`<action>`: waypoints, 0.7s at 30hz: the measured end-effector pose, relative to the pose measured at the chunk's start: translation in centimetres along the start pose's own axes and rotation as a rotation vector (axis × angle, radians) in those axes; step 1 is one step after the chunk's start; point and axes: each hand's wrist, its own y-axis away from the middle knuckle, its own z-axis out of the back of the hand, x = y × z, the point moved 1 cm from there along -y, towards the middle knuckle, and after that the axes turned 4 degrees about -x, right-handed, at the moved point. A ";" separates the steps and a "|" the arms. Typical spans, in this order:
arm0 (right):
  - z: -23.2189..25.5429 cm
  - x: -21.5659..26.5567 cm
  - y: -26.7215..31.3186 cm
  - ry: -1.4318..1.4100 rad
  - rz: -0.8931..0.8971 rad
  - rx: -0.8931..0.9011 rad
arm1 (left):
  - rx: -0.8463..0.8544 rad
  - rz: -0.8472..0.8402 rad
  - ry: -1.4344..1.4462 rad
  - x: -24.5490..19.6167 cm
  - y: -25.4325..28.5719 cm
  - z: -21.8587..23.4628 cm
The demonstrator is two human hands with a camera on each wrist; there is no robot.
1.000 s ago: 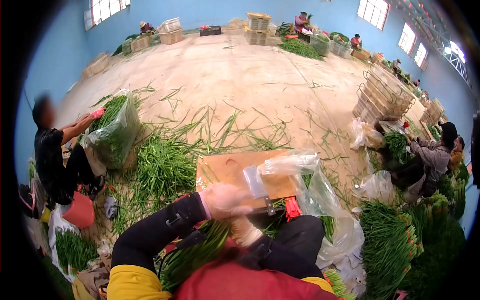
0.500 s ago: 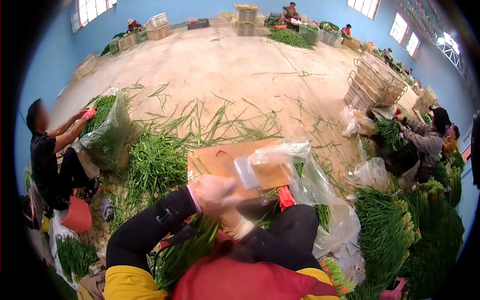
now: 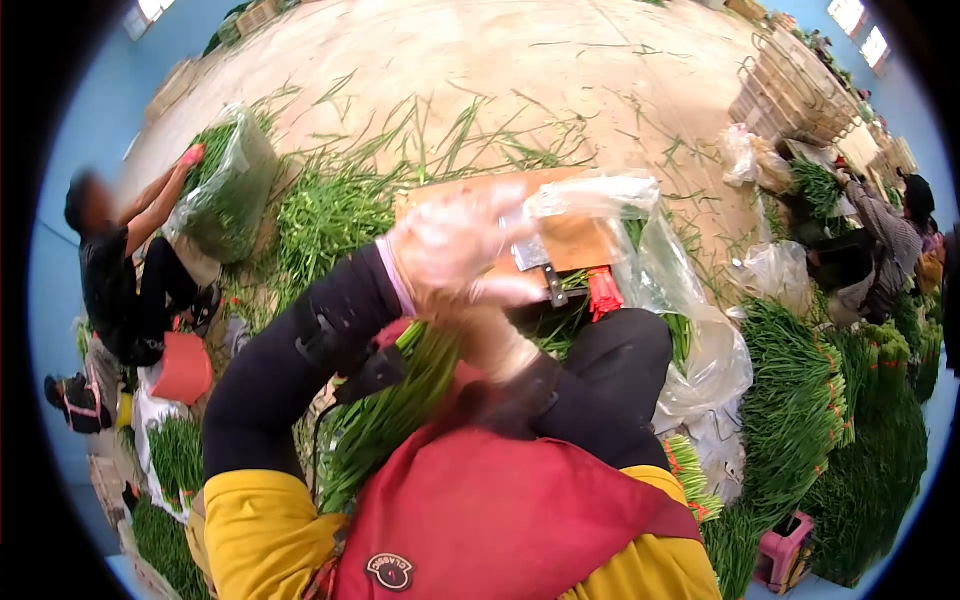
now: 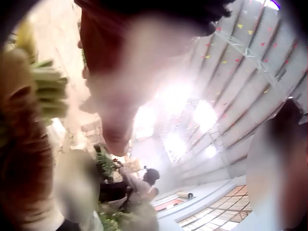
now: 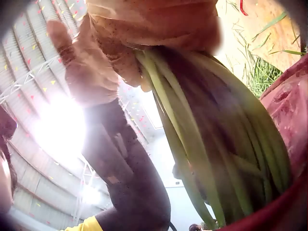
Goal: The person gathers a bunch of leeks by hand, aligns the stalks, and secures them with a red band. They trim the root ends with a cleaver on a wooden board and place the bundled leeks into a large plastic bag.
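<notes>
your left hand (image 3: 455, 250) had come up from where it hovered over the wooden board (image 3: 575, 240) half a second before and now sat high and close in front of you, gloved, fingers spread and loose, gripping nothing that the head view showed. it was blurred, so you were in the middle of a quick motion.

your right hand (image 3: 495, 340) lay just beneath the left, also gloved, and it was wrapped round the top of the bundle of green stalks (image 3: 395, 410); the right wrist view showed the stalks (image 5: 211, 139) running out of that closed fist and down across your lap, against the red apron (image 3: 520, 520). the bundle had stayed under your hands through all three moments, so the lift of the left hand reads as one pass in binding or gathering it, not as a release.

the knife (image 3: 540, 262) lay on the board just beyond your hands, untouched, with the red ties (image 3: 603, 292) beside it and the clear plastic bag (image 3: 690, 300) to the right of your right hand. loose greens (image 3: 330, 215) lay beyond your left hand.
</notes>
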 end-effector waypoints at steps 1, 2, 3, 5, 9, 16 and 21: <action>3.3 -1.4 -0.4 -0.683 -0.094 -0.025 | 0.031 0.032 -0.016 -0.4 -0.6 2.1; 6.6 -3.6 -1.0 -1.358 -0.189 -0.048 | -0.290 -0.057 -0.125 -1.5 -1.4 3.6; 8.2 -5.3 -1.0 -2.032 -0.293 -0.065 | 0.096 0.051 -0.042 -2.3 -1.9 3.1; 8.4 -6.3 0.8 -2.022 -0.395 -0.043 | 0.467 0.157 0.146 -1.7 0.0 -1.0; 8.6 -10.7 2.0 -1.631 -0.208 -0.282 | 0.095 -0.005 0.277 -1.1 -1.1 1.8; 16.5 -21.8 2.8 -2.169 -1.022 -0.787 | 0.163 0.098 0.566 -3.3 5.3 -1.4; 19.9 -28.5 7.2 -1.899 -0.919 -0.910 | 0.472 0.359 0.469 -1.1 10.7 -4.4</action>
